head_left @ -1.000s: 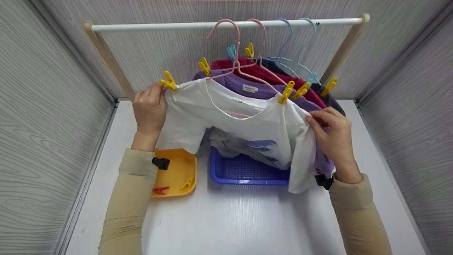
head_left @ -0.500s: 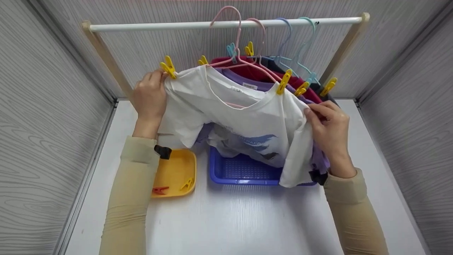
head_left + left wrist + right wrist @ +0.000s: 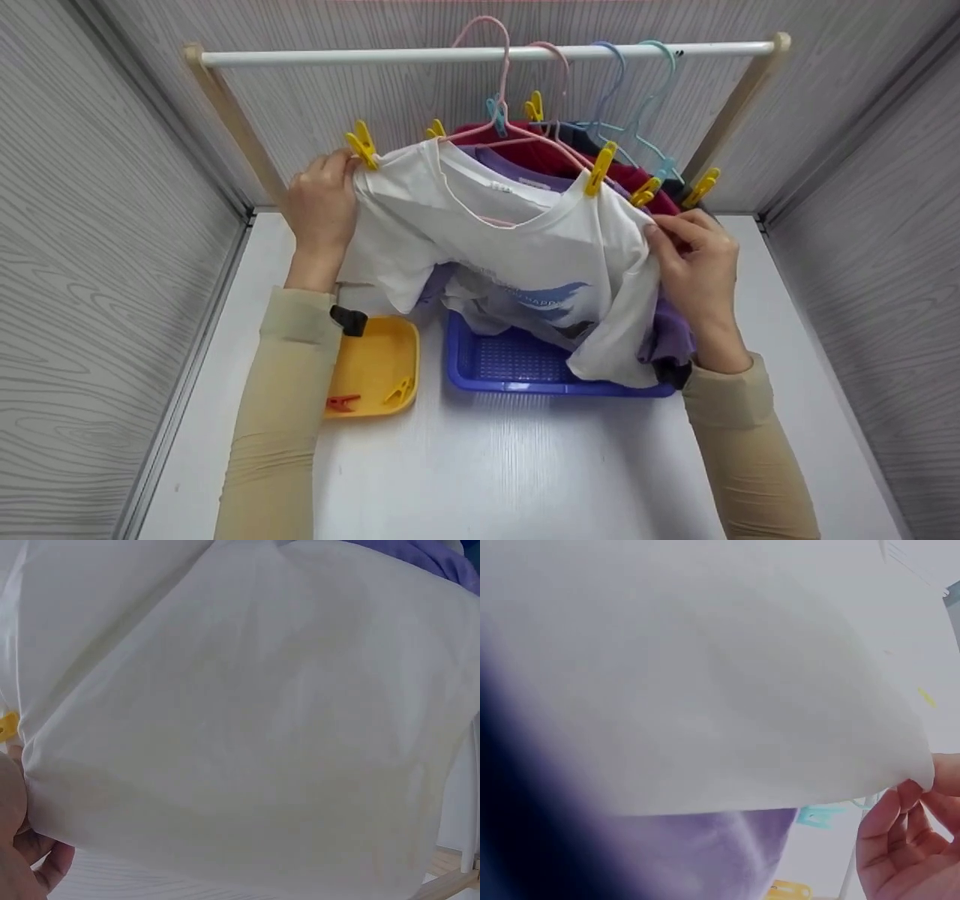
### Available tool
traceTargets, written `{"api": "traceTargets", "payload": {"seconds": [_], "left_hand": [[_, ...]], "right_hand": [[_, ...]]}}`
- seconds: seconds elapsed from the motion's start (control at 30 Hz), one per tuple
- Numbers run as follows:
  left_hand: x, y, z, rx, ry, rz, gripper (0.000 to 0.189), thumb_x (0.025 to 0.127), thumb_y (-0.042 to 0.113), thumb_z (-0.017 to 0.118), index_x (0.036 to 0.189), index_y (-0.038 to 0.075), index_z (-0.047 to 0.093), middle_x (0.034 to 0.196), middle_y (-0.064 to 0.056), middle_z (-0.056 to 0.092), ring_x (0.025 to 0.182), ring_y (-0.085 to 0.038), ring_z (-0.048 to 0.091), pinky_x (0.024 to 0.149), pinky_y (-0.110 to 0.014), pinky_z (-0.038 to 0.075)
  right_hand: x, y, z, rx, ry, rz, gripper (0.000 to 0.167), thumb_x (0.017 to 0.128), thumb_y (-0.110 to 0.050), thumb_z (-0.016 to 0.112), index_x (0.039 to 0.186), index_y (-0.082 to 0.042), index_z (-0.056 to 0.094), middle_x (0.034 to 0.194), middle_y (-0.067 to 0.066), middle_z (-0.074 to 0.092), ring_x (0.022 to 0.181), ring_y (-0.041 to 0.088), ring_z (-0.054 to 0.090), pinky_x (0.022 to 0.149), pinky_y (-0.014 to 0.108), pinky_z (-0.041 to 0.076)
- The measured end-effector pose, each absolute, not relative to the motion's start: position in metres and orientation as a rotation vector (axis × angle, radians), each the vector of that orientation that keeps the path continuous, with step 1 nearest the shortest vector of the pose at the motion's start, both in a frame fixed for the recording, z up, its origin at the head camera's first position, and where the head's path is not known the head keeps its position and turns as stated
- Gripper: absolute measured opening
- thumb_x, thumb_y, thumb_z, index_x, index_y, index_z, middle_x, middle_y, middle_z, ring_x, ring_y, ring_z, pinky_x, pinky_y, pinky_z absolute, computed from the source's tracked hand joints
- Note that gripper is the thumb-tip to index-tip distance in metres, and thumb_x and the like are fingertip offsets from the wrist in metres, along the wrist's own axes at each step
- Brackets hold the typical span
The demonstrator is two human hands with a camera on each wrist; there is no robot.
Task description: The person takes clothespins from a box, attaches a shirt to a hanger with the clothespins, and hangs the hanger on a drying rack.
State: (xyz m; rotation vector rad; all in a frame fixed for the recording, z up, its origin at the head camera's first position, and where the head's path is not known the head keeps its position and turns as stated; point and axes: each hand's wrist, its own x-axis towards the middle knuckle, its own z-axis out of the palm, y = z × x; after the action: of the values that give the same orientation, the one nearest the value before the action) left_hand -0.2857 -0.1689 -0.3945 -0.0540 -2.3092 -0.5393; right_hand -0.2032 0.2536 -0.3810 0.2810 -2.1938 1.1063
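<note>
A white long-sleeved shirt (image 3: 525,255) with a blue print spreads between both hands on a pink hanger (image 3: 504,82). A yellow clothespin (image 3: 363,145) sits at its left shoulder and another yellow clothespin (image 3: 601,169) at its right. My left hand (image 3: 321,206) pinches the cloth at the left shoulder, its fingertips partly hidden. With thumb and fingers, my right hand (image 3: 697,262) pinches the top of the other sleeve, as the right wrist view also shows. The hanger's hook rises above the white rod (image 3: 337,58); whether it rests on the rod I cannot tell.
Behind hang a purple garment (image 3: 671,330), a red garment (image 3: 517,154) and a dark garment (image 3: 577,139), with several clothespins. A blue basket (image 3: 517,387) stands below. The yellow tray (image 3: 375,360) at left holds a red clothespin (image 3: 343,403) and a yellow clothespin (image 3: 400,390).
Both hands have raised the shirt and hanger, lifting the hook higher above the rod. The right sleeve has swung left over the basket. Both grips on the cloth stay the same.
</note>
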Motion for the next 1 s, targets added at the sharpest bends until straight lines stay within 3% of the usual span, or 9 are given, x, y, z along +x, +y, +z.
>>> {"api": "traceTargets", "payload": {"seconds": [0.27,0.5,0.77,1.0], "left_hand": [[-0.286,-0.172,-0.409,-0.094,-2.436,-0.647,0.033,0.101,0.026,0.056,0.114,-0.002,0.068,0.105,-0.018,0.069,0.091,-0.035,0.068,0.076,-0.046,0.054],[-0.279,-0.173,-0.423,-0.128,-2.567,-0.664,0.038,0.098,0.021,0.061,0.131,0.001,0.059,0.123,-0.021,0.063,0.107,-0.038,0.063,0.082,-0.050,0.052],[-0.249,-0.176,-0.447,-0.258,-2.693,-0.578,0.040,0.100,0.027,0.058,0.129,0.000,0.060,0.125,-0.022,0.060,0.112,-0.041,0.059,0.092,-0.056,0.046],[-0.215,-0.190,-0.471,-0.283,-2.816,-0.497,0.051,0.102,0.039,0.052,0.137,0.003,0.054,0.139,-0.024,0.049,0.124,-0.043,0.049,0.100,-0.060,0.038]], "right_hand": [[-0.204,0.254,-0.391,0.372,-2.270,1.009,0.011,0.089,-0.002,0.071,0.097,0.004,0.075,0.087,0.016,0.065,0.073,0.013,0.054,0.065,0.013,0.041],[-0.204,0.258,-0.397,0.375,-2.340,0.934,0.025,0.090,0.002,0.067,0.114,0.000,0.072,0.098,0.017,0.065,0.079,0.020,0.056,0.070,0.014,0.041],[-0.191,0.272,-0.402,0.394,-2.351,1.019,0.038,0.089,0.002,0.069,0.126,-0.003,0.066,0.109,0.013,0.063,0.088,0.018,0.062,0.076,0.014,0.048],[-0.175,0.291,-0.409,0.531,-2.287,0.993,0.043,0.088,0.005,0.069,0.129,-0.001,0.063,0.119,0.015,0.061,0.090,0.028,0.061,0.082,0.016,0.046]]}}
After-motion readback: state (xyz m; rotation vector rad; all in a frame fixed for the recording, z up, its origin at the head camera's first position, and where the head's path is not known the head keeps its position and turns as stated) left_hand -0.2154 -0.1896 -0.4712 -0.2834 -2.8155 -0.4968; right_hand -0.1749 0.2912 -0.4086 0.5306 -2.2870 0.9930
